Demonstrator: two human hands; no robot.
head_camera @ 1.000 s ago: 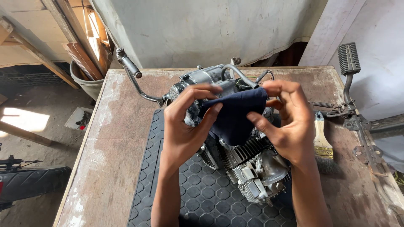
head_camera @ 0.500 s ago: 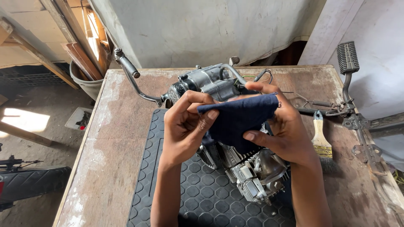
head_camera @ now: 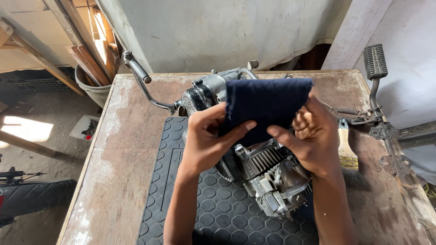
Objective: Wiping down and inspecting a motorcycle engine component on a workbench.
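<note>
Both my hands hold a folded dark blue cloth [head_camera: 265,104] up over a small motorcycle engine [head_camera: 268,174]. My left hand [head_camera: 210,138] pinches the cloth's lower left edge between thumb and fingers. My right hand [head_camera: 311,136] grips its right side from behind, thumb on the front. The grey engine, with cooling fins and a long kick lever [head_camera: 141,81] at the upper left, lies on a black hexagon-patterned rubber mat [head_camera: 200,213]. The cloth hides the engine's upper middle.
The mat lies on a worn wooden table [head_camera: 118,149]. A metal pedal arm with a spring [head_camera: 374,90] and a brush [head_camera: 347,152] lie at the table's right. A bucket with wooden boards [head_camera: 93,84] stands beyond the left corner; a tyre [head_camera: 36,195] lies on the floor.
The cloth has been opened out flatter and raised higher over the engine. Both hands moved up with it and my right hand shifted to the cloth's right side.
</note>
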